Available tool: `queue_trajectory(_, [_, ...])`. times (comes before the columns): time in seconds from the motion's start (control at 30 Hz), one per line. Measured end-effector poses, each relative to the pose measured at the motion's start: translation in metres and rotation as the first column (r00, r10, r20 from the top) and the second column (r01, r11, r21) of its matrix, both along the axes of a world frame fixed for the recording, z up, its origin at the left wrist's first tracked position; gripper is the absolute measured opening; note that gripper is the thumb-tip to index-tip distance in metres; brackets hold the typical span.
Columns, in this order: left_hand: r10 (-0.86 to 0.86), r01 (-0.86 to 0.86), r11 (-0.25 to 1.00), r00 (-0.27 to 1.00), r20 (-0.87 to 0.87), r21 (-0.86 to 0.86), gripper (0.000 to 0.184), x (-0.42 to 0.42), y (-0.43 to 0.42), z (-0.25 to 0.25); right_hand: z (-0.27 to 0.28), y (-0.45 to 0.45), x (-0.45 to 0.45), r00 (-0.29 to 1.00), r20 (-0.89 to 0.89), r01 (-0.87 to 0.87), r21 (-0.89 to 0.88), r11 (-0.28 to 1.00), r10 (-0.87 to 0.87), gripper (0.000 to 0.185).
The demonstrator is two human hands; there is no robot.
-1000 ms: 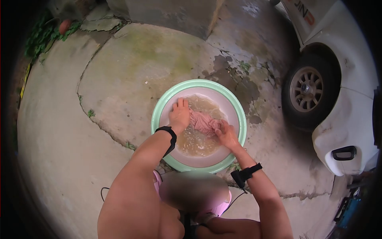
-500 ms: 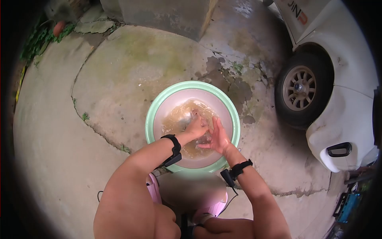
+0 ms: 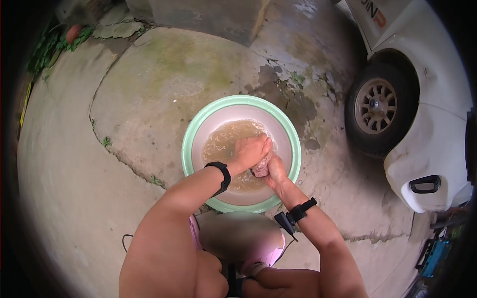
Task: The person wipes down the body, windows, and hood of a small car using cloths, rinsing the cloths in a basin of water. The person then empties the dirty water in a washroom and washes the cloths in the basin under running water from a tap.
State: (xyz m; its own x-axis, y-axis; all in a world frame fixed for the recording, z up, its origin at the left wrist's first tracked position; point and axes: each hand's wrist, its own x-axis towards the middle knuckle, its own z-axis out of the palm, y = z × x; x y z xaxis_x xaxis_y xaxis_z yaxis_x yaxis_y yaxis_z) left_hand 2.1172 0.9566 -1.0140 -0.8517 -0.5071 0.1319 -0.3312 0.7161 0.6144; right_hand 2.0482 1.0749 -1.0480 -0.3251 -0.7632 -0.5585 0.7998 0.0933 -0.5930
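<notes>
A round basin [image 3: 191, 149] with a light green rim holds murky, brownish water [image 3: 218, 143]. Over its right half, a wet pink cloth [image 3: 261, 168] is bunched up between my two hands. My left hand [image 3: 252, 150] has its fingers closed on the cloth from above and the left. From the right, my right hand [image 3: 275, 169] is closed round the cloth's other side, close against the left hand. Much of the cloth is covered by my fingers.
A white vehicle [image 3: 437, 134] with a black tire [image 3: 355, 107] stands at the right. Pink footwear [image 3: 275, 253] shows below the basin. Cracked concrete [image 3: 139, 99] surrounds it, with green plants [image 3: 44, 54] at upper left and a blue object [image 3: 433, 257] at lower right.
The cloth was stretched between my hands, then lay low in the water under them. Now it is bunched up at the right, and my right hand has gone from spread to closed.
</notes>
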Motion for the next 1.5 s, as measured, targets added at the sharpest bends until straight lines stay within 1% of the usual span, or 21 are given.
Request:
queue_trajectory(0.1, [0.168, -0.163, 0.986, 0.942, 0.290, -0.039, 0.029, 0.010, -0.040, -0.011, 0.021, -0.005, 0.001, 0.997, -0.067, -0.020, 0.042, 0.999, 0.022, 0.041])
queue_trajectory(0.2, [0.271, -0.309, 0.951, 0.846, 0.458, 0.007, 0.040, 0.032, -0.063, -0.020, 0.029, -0.001, -0.004, 0.917, -0.288, -0.151, 0.384, 0.911, 0.274, 0.049])
queue_trajectory(0.27, [0.215, -0.178, 0.976, 0.836, 0.504, -0.122, 0.045, 0.043, -0.036, -0.042, -0.011, 0.009, -0.005, 0.149, -0.785, -0.141, 0.585, 0.799, 0.601, 0.063])
queue_trajectory(0.3, [0.171, -0.037, 0.969, 0.815, 0.553, -0.244, 0.051, 0.046, -0.027, -0.049, -0.008, 0.010, 0.007, -0.165, -0.740, -0.149, 0.673, 0.725, 0.652, 0.072])
queue_trajectory(0.33, [0.169, -0.034, 0.969, 0.816, 0.553, -0.245, 0.051, 0.044, -0.027, -0.056, -0.003, 0.008, 0.012, -0.163, -0.740, -0.147, 0.672, 0.726, 0.652, 0.072])
queue_trajectory(0.4, [-0.336, 0.664, 0.727, 0.565, 0.753, -0.174, 0.060, 0.044, -0.031, -0.066, 0.005, 0.004, 0.018, -0.458, -0.386, -0.223, 0.922, 0.316, 0.801, 0.073])
queue_trajectory(0.47, [-0.396, 0.678, 0.712, 0.601, 0.695, -0.180, 0.065, 0.044, -0.049, -0.067, -0.003, 0.001, 0.007, -0.362, -0.404, -0.280, 0.907, 0.316, 0.840, 0.077])
queue_trajectory(0.53, [0.003, -0.041, 0.998, 0.794, 0.608, 0.049, 0.067, 0.046, -0.050, -0.023, -0.037, 0.002, -0.016, 0.431, -0.546, -0.417, 0.585, 0.695, 0.718, 0.075])
queue_trajectory(0.57, [0.175, -0.225, 0.974, 0.806, 0.566, 0.020, 0.067, 0.046, -0.042, -0.047, -0.022, 0.004, -0.014, 0.429, -0.546, -0.410, 0.592, 0.694, 0.719, 0.075])
queue_trajectory(0.63, [0.167, -0.310, 0.926, 0.848, 0.504, 0.214, 0.063, 0.037, -0.021, -0.067, 0.030, -0.004, 0.003, 0.943, -0.069, -0.277, 0.375, 0.885, 0.324, 0.079])
queue_trajectory(0.73, [0.125, -0.227, 0.739, 0.971, 0.202, 0.634, 0.054, 0.015, 0.013, -0.080, 0.037, -0.014, 0.014, 0.996, 0.068, -0.077, 0.211, 0.974, 0.064, 0.078])
queue_trajectory(0.87, [0.153, -0.104, 0.829, 0.987, -0.044, 0.550, 0.034, 0.007, 0.061, 0.027, 0.010, -0.007, -0.011, 0.990, 0.138, 0.029, -0.065, 0.997, -0.020, 0.069])
queue_trajectory(0.93, [0.091, -0.009, 0.850, 0.987, -0.130, 0.527, 0.028, 0.006, 0.068, 0.042, 0.014, -0.004, -0.012, 0.989, 0.111, 0.087, 0.087, 0.992, -0.097, 0.062])
queue_trajectory(1.03, [-0.092, 0.169, 0.964, 0.938, -0.335, 0.207, 0.032, 0.000, 0.069, 0.027, -0.004, 0.010, -0.001, 0.987, -0.046, 0.131, -0.312, 0.941, -0.152, 0.040])
queue_trajectory(1.07, [-0.100, 0.178, 0.962, 0.936, -0.337, 0.209, 0.032, -0.001, 0.062, 0.019, 0.002, 0.011, 0.000, 0.986, -0.048, 0.139, -0.310, 0.940, -0.162, 0.040])
queue_trajectory(1.13, [-0.095, 0.104, 0.993, 0.986, -0.140, 0.058, 0.031, 0.000, 0.034, 0.007, 0.021, 0.008, 0.001, 0.971, 0.114, 0.188, 0.165, 0.968, -0.208, 0.031])
queue_trajectory(1.3, [0.251, -0.283, 0.958, 0.907, 0.338, 0.048, 0.027, 0.017, -0.034, -0.031, -0.017, 0.018, -0.011, 0.903, -0.412, -0.004, 0.273, 0.962, 0.121, 0.037])
queue_trajectory(1.37, [0.331, -0.383, 0.922, 0.863, 0.383, 0.066, 0.031, 0.028, -0.039, -0.033, -0.011, 0.020, -0.008, 0.221, -0.832, 0.014, 0.524, 0.851, 0.509, 0.047])
queue_trajectory(1.4, [0.293, -0.288, 0.955, 0.873, 0.391, -0.072, 0.038, 0.035, -0.035, -0.037, -0.001, 0.016, -0.006, -0.217, -0.760, 0.113, 0.604, 0.789, 0.613, 0.056])
queue_trajectory(1.43, [0.254, -0.182, 0.961, 0.881, 0.400, -0.210, 0.045, 0.043, -0.032, -0.043, 0.007, 0.008, 0.002, -0.228, -0.701, 0.047, 0.685, 0.727, 0.676, 0.073])
queue_trajectory(1.5, [-0.298, 0.473, 0.844, 0.807, 0.511, -0.254, 0.057, 0.058, -0.047, -0.084, -0.008, 0.003, 0.025, -0.604, -0.635, 0.061, 0.566, 0.822, 0.481, 0.076])
